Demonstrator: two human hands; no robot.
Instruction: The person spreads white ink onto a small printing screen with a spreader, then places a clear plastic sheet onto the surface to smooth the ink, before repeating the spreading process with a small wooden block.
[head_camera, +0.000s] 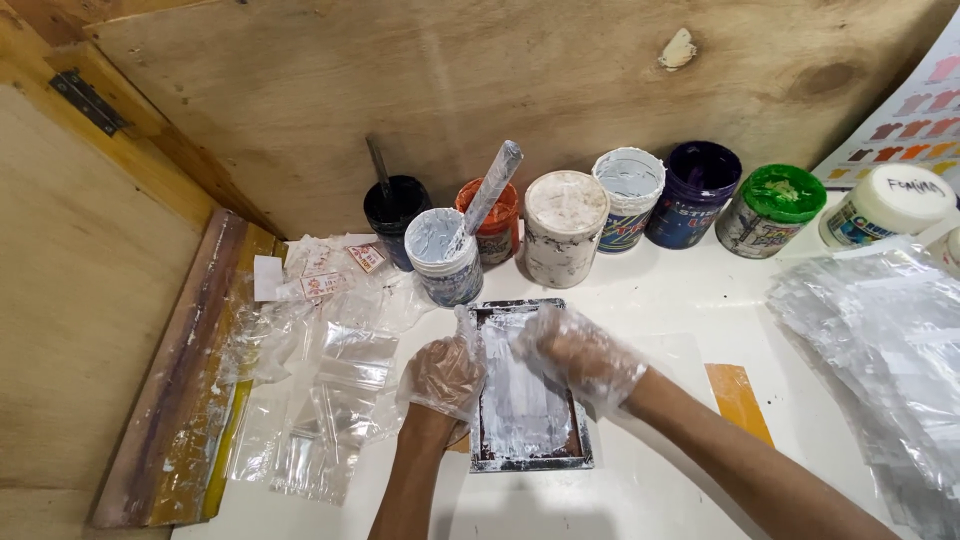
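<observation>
A row of round paint tubs (566, 228) stands along the wooden wall (480, 90); several wear colourful wrap-around labels. Left of the row lie clear plastic bags (335, 400) and small white-and-red stickers (325, 285). At its right end sits a colour chart (915, 120) above more clear bags (880, 340).

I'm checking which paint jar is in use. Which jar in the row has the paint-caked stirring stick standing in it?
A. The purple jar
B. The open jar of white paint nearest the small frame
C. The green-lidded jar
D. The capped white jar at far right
B: the paint-caked stick leans out of the open jar of white paint, which stands just behind the small frame under both gloved hands.
</observation>
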